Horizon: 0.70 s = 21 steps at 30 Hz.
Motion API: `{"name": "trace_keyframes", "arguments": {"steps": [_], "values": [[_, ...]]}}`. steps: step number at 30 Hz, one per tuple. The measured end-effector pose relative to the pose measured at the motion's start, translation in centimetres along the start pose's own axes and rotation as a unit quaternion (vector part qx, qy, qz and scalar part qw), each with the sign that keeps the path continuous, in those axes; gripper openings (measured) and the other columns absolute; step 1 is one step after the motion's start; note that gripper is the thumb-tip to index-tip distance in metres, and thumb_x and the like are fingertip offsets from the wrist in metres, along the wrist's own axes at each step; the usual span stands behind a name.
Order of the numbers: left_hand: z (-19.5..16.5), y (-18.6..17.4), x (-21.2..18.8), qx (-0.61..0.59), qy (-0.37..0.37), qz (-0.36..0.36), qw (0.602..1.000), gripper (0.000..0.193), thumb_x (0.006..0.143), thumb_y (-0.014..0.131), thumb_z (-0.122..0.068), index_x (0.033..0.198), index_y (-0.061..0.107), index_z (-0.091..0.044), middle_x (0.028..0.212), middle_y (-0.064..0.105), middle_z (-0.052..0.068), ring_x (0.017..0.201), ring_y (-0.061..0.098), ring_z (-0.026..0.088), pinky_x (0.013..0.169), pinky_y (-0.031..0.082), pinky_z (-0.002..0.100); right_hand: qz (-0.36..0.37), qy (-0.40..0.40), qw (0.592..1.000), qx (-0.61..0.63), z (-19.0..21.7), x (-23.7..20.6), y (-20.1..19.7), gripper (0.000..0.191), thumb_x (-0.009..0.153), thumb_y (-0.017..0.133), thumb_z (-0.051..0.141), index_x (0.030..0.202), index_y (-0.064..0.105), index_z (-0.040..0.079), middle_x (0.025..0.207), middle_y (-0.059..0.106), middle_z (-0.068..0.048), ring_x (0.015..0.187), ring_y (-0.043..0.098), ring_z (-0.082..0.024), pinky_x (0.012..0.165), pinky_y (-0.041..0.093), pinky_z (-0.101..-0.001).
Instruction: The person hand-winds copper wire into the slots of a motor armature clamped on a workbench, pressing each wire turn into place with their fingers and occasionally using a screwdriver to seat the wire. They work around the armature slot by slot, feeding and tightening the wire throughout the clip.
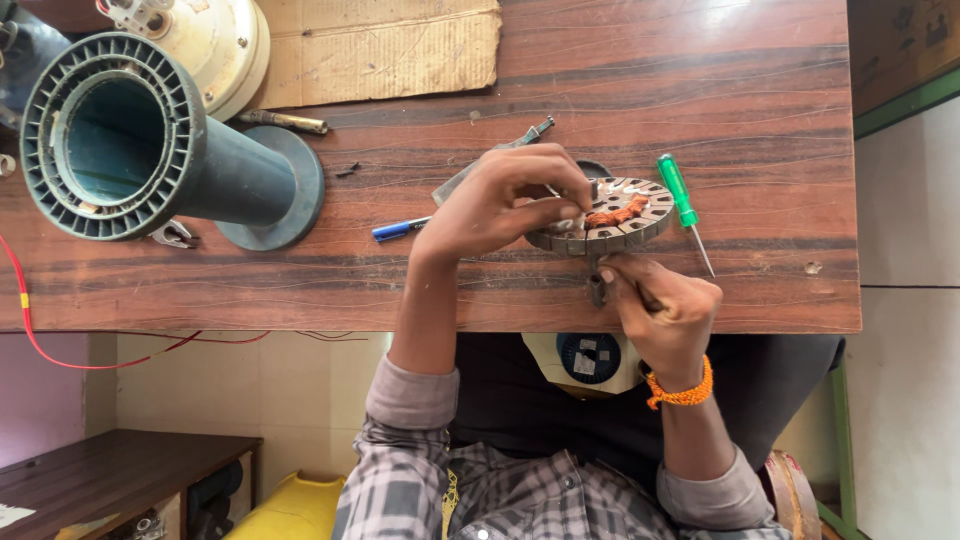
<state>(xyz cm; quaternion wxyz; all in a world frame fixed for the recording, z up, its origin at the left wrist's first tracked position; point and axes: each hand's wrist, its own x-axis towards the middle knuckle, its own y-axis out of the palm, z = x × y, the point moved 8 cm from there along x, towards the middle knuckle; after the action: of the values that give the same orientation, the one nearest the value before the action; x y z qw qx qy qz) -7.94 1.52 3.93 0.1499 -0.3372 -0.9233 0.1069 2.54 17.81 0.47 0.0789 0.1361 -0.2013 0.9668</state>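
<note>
A round metal stator core (612, 225) with slots and a patch of copper winding (618, 212) lies on the wooden table (620, 90). My left hand (500, 200) rests on its left side, fingers curled and pinching at a slot near the winding. My right hand (662, 310) is at the table's near edge just below the core, fingers closed on a small dark tool (598, 288) that points up at the core's rim.
A green-handled screwdriver (683, 205) lies right of the core, a blue pen (400, 229) and a grey metal tool (495, 160) to its left. A large dark ribbed housing (140, 140), a cream motor cover (215, 40) and cardboard (380, 45) sit at the far left. A red wire (30, 330) hangs below.
</note>
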Motion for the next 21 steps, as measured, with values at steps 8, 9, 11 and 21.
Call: {"name": "trace_keyframes", "arguments": {"steps": [8,9,11,21], "values": [[-4.4,3.1,-2.5,0.193,0.105,-0.137,0.966,0.045,0.079,0.085,-0.015,0.120,0.067,-0.014,0.117,0.063,0.004,0.108,0.061,0.026,0.092,0.054,0.038,-0.025,0.069,0.995,0.064,-3.2,-1.3,-1.1,0.015,0.093,0.071,-0.008,0.106,0.076,-0.002,0.075,0.068,0.001,0.059,0.049,0.000,0.052,0.034,-0.0207],[-4.0,3.0,-2.5,0.211,0.096,-0.157,0.960,0.044,0.081,0.084,-0.010,0.121,0.068,-0.017,0.117,0.065,0.002,0.107,0.061,0.025,0.092,0.055,0.037,-0.027,0.087,0.993,0.078,-3.6,-1.3,-1.3,0.014,0.094,0.071,-0.008,0.106,0.076,-0.002,0.077,0.067,0.001,0.061,0.048,-0.001,0.052,0.033,-0.0209],[-3.5,3.4,-2.7,0.260,0.089,-0.138,0.951,0.046,0.079,0.083,-0.007,0.121,0.068,-0.016,0.117,0.065,0.001,0.107,0.062,0.024,0.091,0.055,0.037,-0.029,0.101,0.991,0.087,-4.0,-1.0,-1.8,0.012,0.095,0.073,-0.006,0.107,0.075,-0.003,0.079,0.067,0.001,0.063,0.049,-0.001,0.054,0.035,-0.0207],[-2.4,2.6,-2.8,0.276,0.100,-0.135,0.946,0.043,0.078,0.078,-0.002,0.116,0.068,-0.018,0.107,0.061,-0.001,0.098,0.058,0.022,0.085,0.049,0.038,0.022,-0.009,1.000,0.017,0.8,1.8,-3.4,0.010,0.096,0.082,-0.001,0.105,0.077,-0.001,0.072,0.067,-0.001,0.060,0.050,-0.001,0.056,0.039,-0.0175]]}}
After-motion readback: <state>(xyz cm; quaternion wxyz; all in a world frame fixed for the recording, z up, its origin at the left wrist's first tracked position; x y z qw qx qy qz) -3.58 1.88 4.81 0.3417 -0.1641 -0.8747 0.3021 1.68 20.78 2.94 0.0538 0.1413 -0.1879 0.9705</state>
